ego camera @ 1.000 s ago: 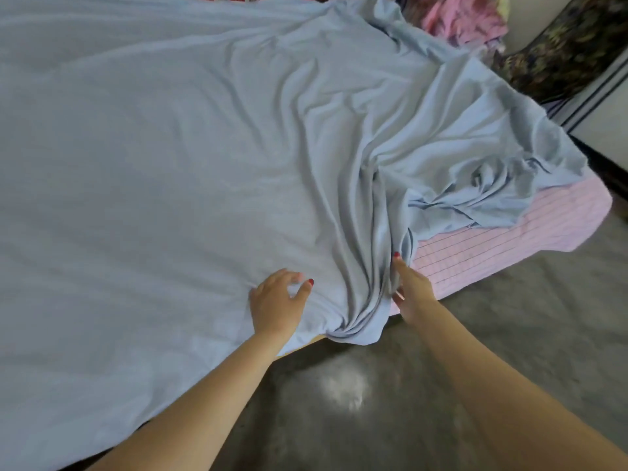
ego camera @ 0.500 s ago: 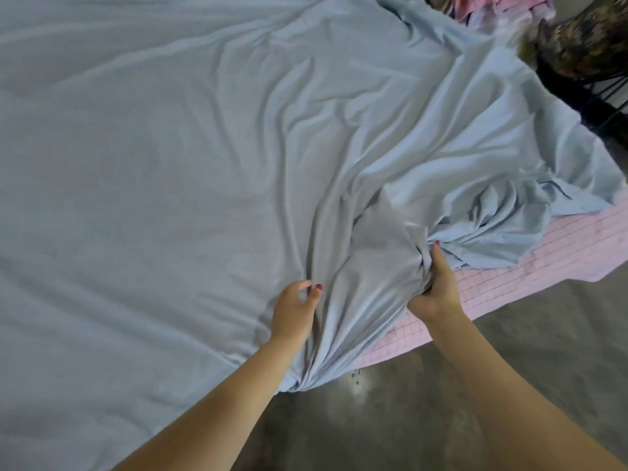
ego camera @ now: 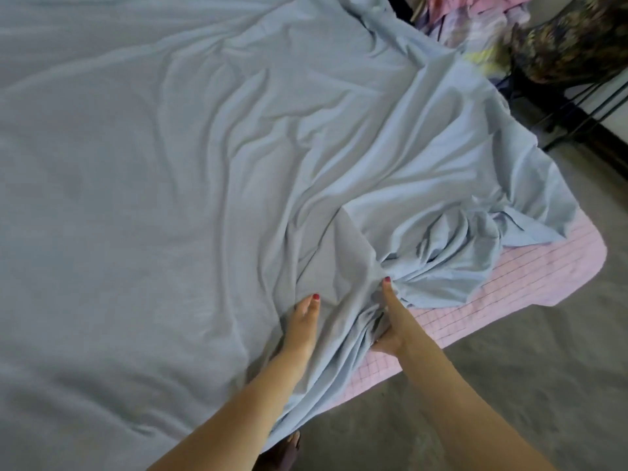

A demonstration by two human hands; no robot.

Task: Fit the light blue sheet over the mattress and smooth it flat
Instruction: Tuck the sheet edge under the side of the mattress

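Nearly Covered: Both Hands Bunched Into the Sheet at the Near Corner

Mostly the light blue cotton sheet [ego camera: 176, 185] lies spread across the pink grid-quilted mattress [ego camera: 530, 283], fairly flat on the left and creased into long diagonal folds toward the right. Its near right corner is heaped in a crumpled bunch, leaving the mattress corner bare and pink beside the grey concrete floor [ego camera: 509, 385].

The left hand [ego camera: 300, 322] lies at the near edge with its thumb (red nail showing) on top of the fabric; its fingers are hidden in the folds, so whether they clutch cloth cannot be told. The right hand [ego camera: 392, 322] sits just beside it, thumb pointing up the bed, fingers curled around a gathered rope of sheet that hangs down over the mattress edge between the two forearms.

Beyond the far right corner a jumble of pink and pale clothes [ego camera: 475, 18] sits next to a dark floral cushion [ego camera: 571, 39].
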